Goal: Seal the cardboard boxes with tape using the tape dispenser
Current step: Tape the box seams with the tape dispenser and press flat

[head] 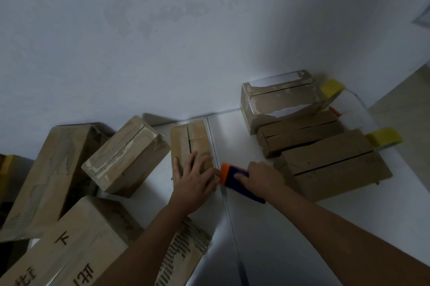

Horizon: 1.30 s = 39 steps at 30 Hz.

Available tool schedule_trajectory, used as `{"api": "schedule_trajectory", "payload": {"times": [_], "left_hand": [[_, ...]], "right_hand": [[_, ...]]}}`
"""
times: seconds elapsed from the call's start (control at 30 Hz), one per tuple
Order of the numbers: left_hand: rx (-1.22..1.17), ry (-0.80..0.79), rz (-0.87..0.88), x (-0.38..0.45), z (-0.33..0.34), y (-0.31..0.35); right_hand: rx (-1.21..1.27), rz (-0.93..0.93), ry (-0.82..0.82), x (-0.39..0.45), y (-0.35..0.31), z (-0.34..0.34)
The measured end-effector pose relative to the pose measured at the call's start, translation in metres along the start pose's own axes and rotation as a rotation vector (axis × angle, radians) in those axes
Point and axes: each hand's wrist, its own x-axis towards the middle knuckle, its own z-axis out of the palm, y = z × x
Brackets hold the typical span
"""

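Brown cardboard boxes [46, 169] lie heaped at the left of the white table [267, 227], one with a worn taped seam [125, 154]. In the middle, the left hand [194, 179] presses flat, fingers spread, on a small brown cardboard box [189, 136] with its flap seam untaped. Just beside it, the right hand [264, 177] grips an orange-and-blue tape dispenser [235, 177] (orange end touching that box's near corner). Three more boxes [325, 162] sit stacked to the right, beside two yellow blocks [384, 139].
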Motion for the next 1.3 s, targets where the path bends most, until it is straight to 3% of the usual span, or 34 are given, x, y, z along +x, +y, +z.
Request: {"api": "schedule_trajectory", "payload": {"times": [0.1, 0.23, 0.37, 0.47, 0.5, 0.6, 0.67, 0.9, 1.13, 1.3], "left_hand": [[-0.016, 0.01, 0.001, -0.002, -0.001, -0.001], [-0.03, 0.009, 0.002, -0.001, -0.002, 0.0], [-0.024, -0.011, -0.004, -0.001, -0.001, -0.003], [-0.016, -0.018, 0.003, -0.001, -0.001, -0.004], [-0.016, -0.018, 0.004, -0.001, -0.001, -0.003], [-0.026, -0.009, -0.002, 0.0, -0.002, -0.002], [-0.007, -0.02, -0.002, 0.0, -0.001, -0.003], [-0.129, 0.05, 0.012, -0.002, 0.005, -0.009], [-0.138, 0.006, 0.107, 0.001, 0.003, -0.016], [-0.114, -0.018, 0.095, 0.001, 0.0, -0.014]], "right_hand": [[0.146, 0.134, -0.018, 0.005, 0.022, -0.003], [0.267, 0.137, 0.07, 0.011, 0.023, 0.012], [0.376, 0.128, -0.022, 0.017, 0.005, 0.037], [0.31, 0.052, 0.173, 0.02, 0.001, 0.044], [0.423, 0.007, 0.151, 0.02, -0.002, 0.045], [1.023, -0.008, -0.257, 0.014, -0.017, 0.042], [1.169, 0.023, -0.343, 0.012, -0.02, 0.042], [1.101, 0.06, -0.194, 0.006, -0.005, 0.038], [1.084, 0.143, -0.189, 0.008, 0.0, 0.032], [1.059, -0.119, -0.282, 0.011, -0.009, 0.027]]}}
